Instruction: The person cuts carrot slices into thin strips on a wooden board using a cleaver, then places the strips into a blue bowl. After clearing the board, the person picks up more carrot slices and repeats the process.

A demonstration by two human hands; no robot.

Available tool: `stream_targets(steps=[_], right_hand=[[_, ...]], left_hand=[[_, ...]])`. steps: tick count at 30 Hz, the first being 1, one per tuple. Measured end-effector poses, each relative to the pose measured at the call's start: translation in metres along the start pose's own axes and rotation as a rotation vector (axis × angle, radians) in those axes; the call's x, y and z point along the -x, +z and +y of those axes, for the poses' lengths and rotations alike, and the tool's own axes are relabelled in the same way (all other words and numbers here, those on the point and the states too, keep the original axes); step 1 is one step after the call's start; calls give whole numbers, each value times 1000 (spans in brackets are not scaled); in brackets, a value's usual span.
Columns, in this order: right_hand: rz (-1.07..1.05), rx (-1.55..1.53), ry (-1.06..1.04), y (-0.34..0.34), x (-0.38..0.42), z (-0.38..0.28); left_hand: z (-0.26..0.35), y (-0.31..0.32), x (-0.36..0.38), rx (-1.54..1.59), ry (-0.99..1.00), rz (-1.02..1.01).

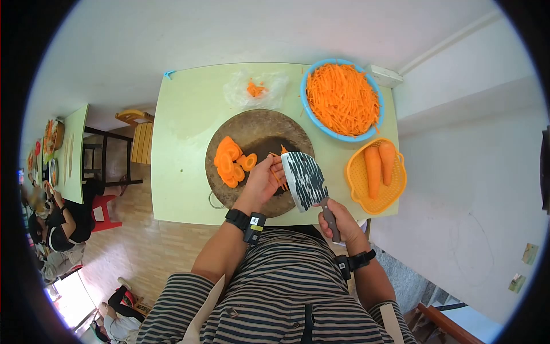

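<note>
My right hand (342, 221) is wrapped round the handle of a broad cleaver (303, 180), whose blade tilts up over the right side of a round wooden chopping board (229, 135). Beside the blade, my left hand (266, 179) is over the board with its fingers bent near the blade; a few orange carrot shreds (275, 174) show at its fingers. Whether it grips them is hard to make out. Overlapping carrot slices (228, 157) lie in a pile on the board's left part.
Carrot shreds fill a blue basin (306, 109) at the back right. Below it, a yellow basket (358, 200) holds two whole carrots (373, 169). A plastic bag (275, 92) with carrot bits lies behind the board. People sit at the far left near a red stool (103, 212).
</note>
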State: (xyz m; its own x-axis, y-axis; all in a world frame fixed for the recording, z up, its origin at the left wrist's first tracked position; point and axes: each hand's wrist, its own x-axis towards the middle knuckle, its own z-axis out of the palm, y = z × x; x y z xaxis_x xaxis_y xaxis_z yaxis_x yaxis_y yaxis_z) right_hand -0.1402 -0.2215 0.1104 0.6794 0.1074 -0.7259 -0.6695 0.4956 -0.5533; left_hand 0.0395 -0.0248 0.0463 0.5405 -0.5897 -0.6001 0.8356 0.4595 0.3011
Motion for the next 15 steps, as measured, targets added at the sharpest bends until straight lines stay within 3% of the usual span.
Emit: stream_targets(steps=[10, 13, 15], right_hand=[[64, 52, -25, -10, 2, 3], [178, 208, -121, -6, -1, -6], [258, 332, -190, -4, -7, -12]], left_hand=[[-6, -17, -7, -57, 17, 67], [-7, -9, -2, -210, 119, 194], [-13, -7, 2, -558, 289, 201]])
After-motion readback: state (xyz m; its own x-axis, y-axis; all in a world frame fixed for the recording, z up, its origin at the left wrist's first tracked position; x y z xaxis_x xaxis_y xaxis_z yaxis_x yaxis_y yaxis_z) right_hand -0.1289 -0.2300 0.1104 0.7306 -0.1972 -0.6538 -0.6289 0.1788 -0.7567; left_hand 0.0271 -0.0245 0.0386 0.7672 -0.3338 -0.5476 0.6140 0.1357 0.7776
